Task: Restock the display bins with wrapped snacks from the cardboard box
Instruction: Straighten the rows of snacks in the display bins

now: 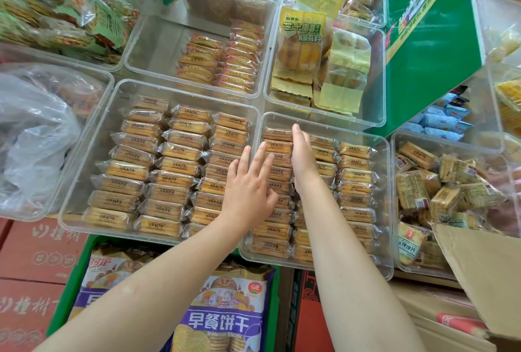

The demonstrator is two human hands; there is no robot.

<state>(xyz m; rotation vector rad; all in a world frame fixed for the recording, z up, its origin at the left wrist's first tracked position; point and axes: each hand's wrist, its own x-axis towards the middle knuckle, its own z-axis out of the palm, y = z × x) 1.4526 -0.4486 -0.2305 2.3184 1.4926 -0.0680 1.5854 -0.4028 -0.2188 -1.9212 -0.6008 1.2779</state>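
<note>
Wrapped snacks are found stacked in rows inside the near centre display bin. The left hand is laid flat on the left row, fingers straight and spread. The right hand is set edgewise between rows, fingers straight and together, nothing held. A cardboard box flap is seen at near right.

Snack shop: display bins w/ wrapped snacks.
</note>
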